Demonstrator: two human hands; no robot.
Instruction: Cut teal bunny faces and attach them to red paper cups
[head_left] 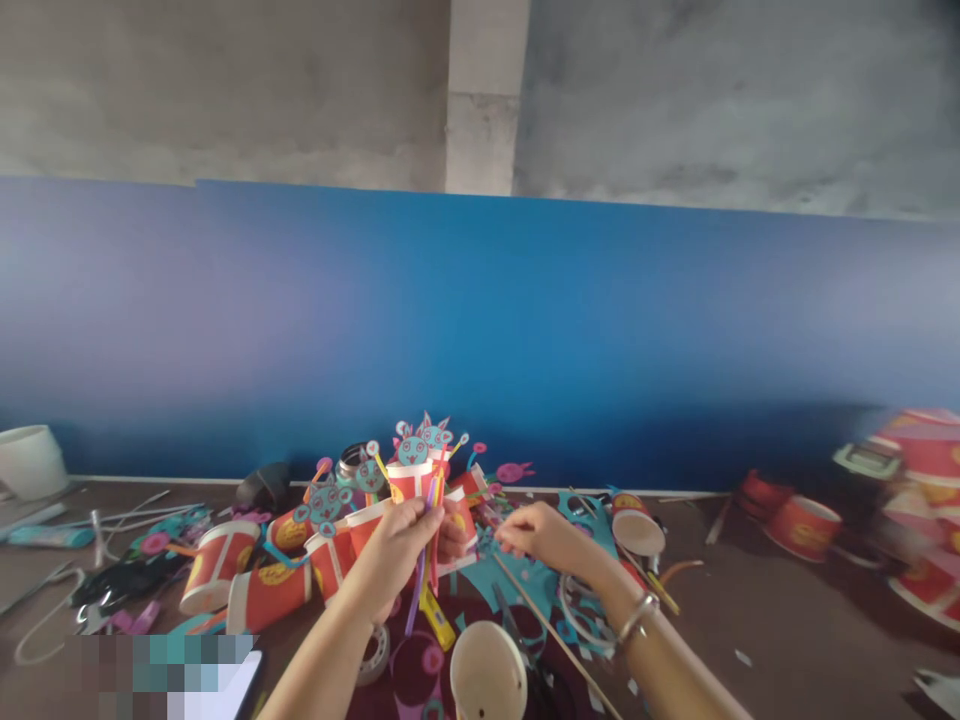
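Observation:
My left hand [411, 528] is closed round several long thin strips [421, 590] in purple, red and yellow, which hang below its fingers. Just above and behind it is a red and white paper cup [409, 482], topped by blue paper cat faces [413, 449]; whether the hand also touches this cup I cannot tell. My right hand [541, 534], with a bangle at the wrist, hovers over blue paper scraps [517, 580]. Its fingers are curled together, and what they hold, if anything, cannot be made out.
Red paper cups [268, 594] lie to the left. An upright cup [489, 672] stands at the front, beside scissors [514, 620], a yellow cutter [436, 618], a tape roll [373, 655] and a thin stick [555, 635]. More cups [804, 528] are at right. A blue panel [480, 340] rises behind.

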